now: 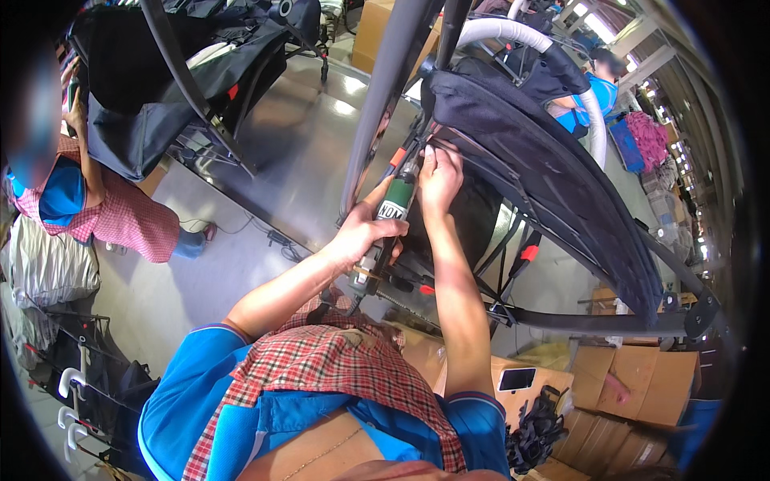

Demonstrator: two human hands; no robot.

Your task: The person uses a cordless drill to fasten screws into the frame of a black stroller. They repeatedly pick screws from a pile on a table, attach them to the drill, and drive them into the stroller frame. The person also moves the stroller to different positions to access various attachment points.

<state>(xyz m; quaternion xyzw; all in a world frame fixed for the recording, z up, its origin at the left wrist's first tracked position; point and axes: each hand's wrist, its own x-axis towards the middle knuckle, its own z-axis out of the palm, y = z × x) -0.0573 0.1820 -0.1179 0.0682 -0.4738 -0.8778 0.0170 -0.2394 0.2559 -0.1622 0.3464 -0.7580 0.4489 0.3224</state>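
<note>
Brightness: you get a well-lit workshop, colours strong and clear in the middle.
Light source: you see daylight pouring in at the upper right, where the roof beams (pixel 642 36) wash out pale.
Glare: the grey floor (pixel 321 136) throws back white patches near the top centre.
Shadows: soft ones fall under your forearms and the black fabric (pixel 553 184).
Distortion: straight poles bend toward the rim; the corners go black.
Blur: a person's face at the far left is smeared; your hands stay sharp.
</note>
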